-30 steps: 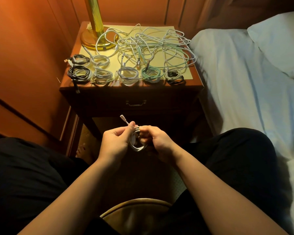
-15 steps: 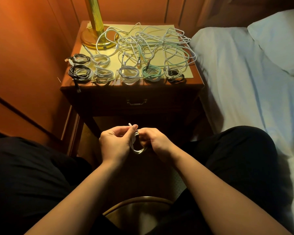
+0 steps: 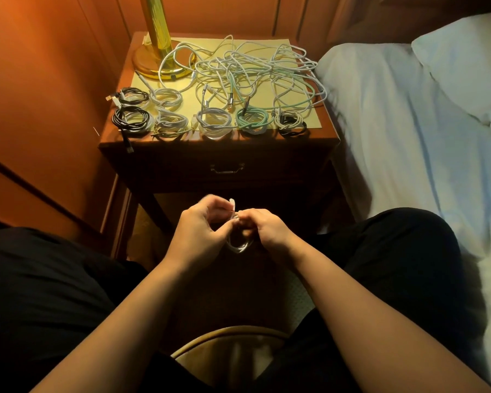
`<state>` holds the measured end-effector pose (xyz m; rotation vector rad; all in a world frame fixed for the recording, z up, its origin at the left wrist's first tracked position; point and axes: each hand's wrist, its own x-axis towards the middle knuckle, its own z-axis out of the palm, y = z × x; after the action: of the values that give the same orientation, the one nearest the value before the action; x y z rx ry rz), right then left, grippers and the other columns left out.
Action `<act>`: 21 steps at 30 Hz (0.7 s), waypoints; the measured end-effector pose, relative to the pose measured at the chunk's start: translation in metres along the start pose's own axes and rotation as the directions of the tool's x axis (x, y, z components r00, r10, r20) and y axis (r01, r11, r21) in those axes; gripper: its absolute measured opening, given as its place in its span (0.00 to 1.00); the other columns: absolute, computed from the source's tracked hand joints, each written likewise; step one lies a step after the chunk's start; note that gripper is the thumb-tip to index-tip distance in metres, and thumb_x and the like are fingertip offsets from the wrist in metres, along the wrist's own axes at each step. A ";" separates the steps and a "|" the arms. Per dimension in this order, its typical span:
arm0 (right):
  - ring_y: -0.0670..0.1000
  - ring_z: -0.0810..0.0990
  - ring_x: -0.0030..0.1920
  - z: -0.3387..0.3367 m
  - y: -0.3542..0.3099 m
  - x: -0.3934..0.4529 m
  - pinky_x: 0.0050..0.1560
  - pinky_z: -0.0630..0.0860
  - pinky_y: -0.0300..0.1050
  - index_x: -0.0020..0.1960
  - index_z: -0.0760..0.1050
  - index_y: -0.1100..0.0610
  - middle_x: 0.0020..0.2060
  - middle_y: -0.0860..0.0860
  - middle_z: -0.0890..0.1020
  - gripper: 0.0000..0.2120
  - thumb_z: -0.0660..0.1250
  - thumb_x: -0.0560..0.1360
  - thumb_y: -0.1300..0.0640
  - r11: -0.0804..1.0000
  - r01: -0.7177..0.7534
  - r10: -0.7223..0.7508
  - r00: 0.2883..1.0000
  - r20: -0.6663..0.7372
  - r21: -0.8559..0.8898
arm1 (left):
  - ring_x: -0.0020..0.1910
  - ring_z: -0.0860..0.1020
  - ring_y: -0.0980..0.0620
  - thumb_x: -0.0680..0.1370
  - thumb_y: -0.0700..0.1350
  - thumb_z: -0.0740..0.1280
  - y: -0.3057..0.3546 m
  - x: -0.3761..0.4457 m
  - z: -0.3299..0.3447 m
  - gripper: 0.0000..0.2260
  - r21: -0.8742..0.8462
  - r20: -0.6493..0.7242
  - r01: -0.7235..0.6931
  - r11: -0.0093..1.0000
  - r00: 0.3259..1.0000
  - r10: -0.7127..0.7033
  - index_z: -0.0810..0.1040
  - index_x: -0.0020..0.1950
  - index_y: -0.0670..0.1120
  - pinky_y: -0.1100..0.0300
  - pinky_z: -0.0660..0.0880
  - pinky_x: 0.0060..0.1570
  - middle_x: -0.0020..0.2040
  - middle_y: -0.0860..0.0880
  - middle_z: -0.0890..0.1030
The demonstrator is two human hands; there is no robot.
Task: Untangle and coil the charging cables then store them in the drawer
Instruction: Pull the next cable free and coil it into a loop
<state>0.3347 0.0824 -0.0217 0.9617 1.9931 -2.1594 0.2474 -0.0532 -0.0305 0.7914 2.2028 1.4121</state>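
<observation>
both hands, left hand and right hand, gripping small white coiled cable, plug end seemingly upward

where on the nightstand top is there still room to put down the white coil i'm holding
Bare yellow mat shows right of the grey-and-black coil, and a smaller patch between the upper white coil and the tangled pile of loose cables. The front row and back are crowded.

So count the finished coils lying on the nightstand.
7. Back row: black coil, white coil. Front row: black coil, white coil, white coil, green coil, white-and-black coil.
</observation>
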 end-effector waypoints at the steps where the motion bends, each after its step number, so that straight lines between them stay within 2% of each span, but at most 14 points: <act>1: 0.38 0.76 0.31 -0.001 0.000 0.001 0.30 0.70 0.31 0.41 0.77 0.51 0.30 0.42 0.79 0.17 0.57 0.86 0.57 1.000 0.000 0.000 1.000 0.000 -0.004 | 0.52 0.84 0.63 0.76 0.41 0.76 0.000 -0.001 0.001 0.13 -0.017 -0.015 0.010 1.000 1.000 -0.010 0.79 0.58 0.49 0.60 0.82 0.53 0.50 0.54 0.86; 3: 0.38 0.75 0.30 0.000 -0.001 0.001 0.29 0.69 0.31 0.41 0.77 0.51 0.29 0.42 0.79 0.17 0.57 0.86 0.57 1.000 0.008 -0.008 1.000 0.004 -0.004 | 0.51 0.84 0.63 0.76 0.41 0.76 0.000 -0.003 0.004 0.11 -0.050 -0.047 0.008 0.999 0.999 -0.010 0.80 0.56 0.48 0.58 0.83 0.53 0.50 0.54 0.86; 5: 0.40 0.73 0.32 -0.001 0.000 0.003 0.32 0.70 0.33 0.41 0.77 0.51 0.33 0.44 0.77 0.17 0.58 0.86 0.56 1.000 0.003 -0.003 1.000 -0.006 -0.002 | 0.51 0.84 0.63 0.77 0.41 0.76 -0.001 -0.006 0.007 0.08 -0.015 -0.078 -0.036 0.999 0.996 0.034 0.84 0.54 0.48 0.54 0.83 0.56 0.50 0.54 0.86; 8: 0.43 0.74 0.36 -0.004 0.005 0.006 0.37 0.71 0.37 0.42 0.78 0.53 0.36 0.47 0.77 0.16 0.57 0.86 0.56 0.999 -0.005 0.005 1.000 0.012 -0.032 | 0.51 0.83 0.61 0.76 0.42 0.76 -0.005 -0.008 0.013 0.09 0.193 -0.095 -0.122 0.973 0.985 0.143 0.85 0.56 0.47 0.47 0.71 0.73 0.51 0.51 0.87; 9: 0.44 0.75 0.37 -0.004 0.007 0.008 0.38 0.72 0.38 0.43 0.78 0.55 0.37 0.48 0.77 0.16 0.57 0.86 0.56 0.999 -0.004 0.006 0.999 0.033 -0.036 | 0.50 0.83 0.60 0.76 0.41 0.76 -0.006 -0.008 0.015 0.10 0.249 -0.083 -0.131 0.960 0.984 0.156 0.85 0.57 0.46 0.46 0.68 0.75 0.51 0.50 0.87; 10: 0.45 0.76 0.38 -0.004 0.010 0.009 0.40 0.73 0.39 0.43 0.79 0.56 0.37 0.49 0.78 0.17 0.57 0.86 0.56 0.999 -0.006 0.008 0.999 0.048 -0.041 | 0.50 0.82 0.59 0.75 0.41 0.77 -0.008 -0.008 0.016 0.12 0.283 -0.073 -0.130 0.950 0.985 0.156 0.85 0.58 0.46 0.46 0.69 0.75 0.51 0.50 0.87; 12: 0.47 0.76 0.39 -0.004 0.014 0.012 0.44 0.73 0.42 0.43 0.79 0.56 0.37 0.50 0.78 0.17 0.57 0.86 0.57 0.999 -0.012 0.016 0.998 0.068 -0.052 | 0.49 0.82 0.60 0.75 0.41 0.77 -0.008 -0.009 0.017 0.12 0.286 -0.082 -0.096 0.953 0.989 0.124 0.85 0.58 0.46 0.49 0.78 0.65 0.50 0.50 0.86; 14: 0.48 0.74 0.41 -0.003 0.016 0.014 0.46 0.71 0.45 0.43 0.79 0.56 0.38 0.51 0.77 0.17 0.57 0.86 0.57 0.997 -0.008 0.013 0.998 0.067 -0.077 | 0.49 0.83 0.62 0.75 0.42 0.77 -0.008 -0.008 0.016 0.10 0.200 -0.110 -0.041 0.979 0.992 0.064 0.86 0.55 0.48 0.57 0.82 0.55 0.48 0.54 0.86; 15: 0.48 0.74 0.41 -0.003 0.016 0.015 0.47 0.71 0.45 0.43 0.80 0.55 0.39 0.51 0.77 0.17 0.57 0.86 0.57 0.996 -0.006 0.012 0.998 0.064 -0.089 | 0.49 0.83 0.63 0.75 0.42 0.77 -0.008 -0.008 0.016 0.08 0.156 -0.113 -0.010 0.988 0.993 0.028 0.87 0.54 0.49 0.59 0.82 0.53 0.47 0.56 0.86; 17: 0.46 0.73 0.39 -0.004 0.016 0.015 0.44 0.70 0.42 0.43 0.81 0.55 0.38 0.50 0.78 0.17 0.58 0.85 0.57 0.995 -0.007 0.014 0.998 0.064 -0.104 | 0.48 0.83 0.63 0.75 0.42 0.77 -0.009 -0.005 0.015 0.07 0.070 -0.086 0.063 0.996 0.995 -0.057 0.88 0.52 0.50 0.62 0.80 0.53 0.45 0.58 0.86; 19: 0.43 0.73 0.35 -0.005 0.014 0.014 0.38 0.70 0.37 0.44 0.81 0.55 0.36 0.47 0.79 0.17 0.58 0.85 0.57 0.994 -0.017 0.024 0.997 0.069 -0.107 | 0.47 0.84 0.60 0.76 0.41 0.77 -0.011 -0.002 0.014 0.05 -0.049 -0.026 0.147 0.988 0.989 -0.148 0.87 0.50 0.50 0.61 0.81 0.51 0.43 0.54 0.87; 21: 0.40 0.72 0.32 -0.009 0.010 0.012 0.33 0.69 0.33 0.46 0.82 0.56 0.32 0.43 0.79 0.17 0.57 0.85 0.57 0.988 -0.012 0.026 0.996 0.091 -0.151 | 0.45 0.86 0.57 0.76 0.41 0.76 -0.011 0.000 0.012 0.05 -0.096 0.026 0.185 0.978 0.983 -0.183 0.87 0.50 0.49 0.59 0.83 0.47 0.43 0.52 0.87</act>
<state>0.3326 0.0930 -0.0360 0.8403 2.0592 -1.9713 0.2522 -0.0488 -0.0452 0.5484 2.1157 1.4037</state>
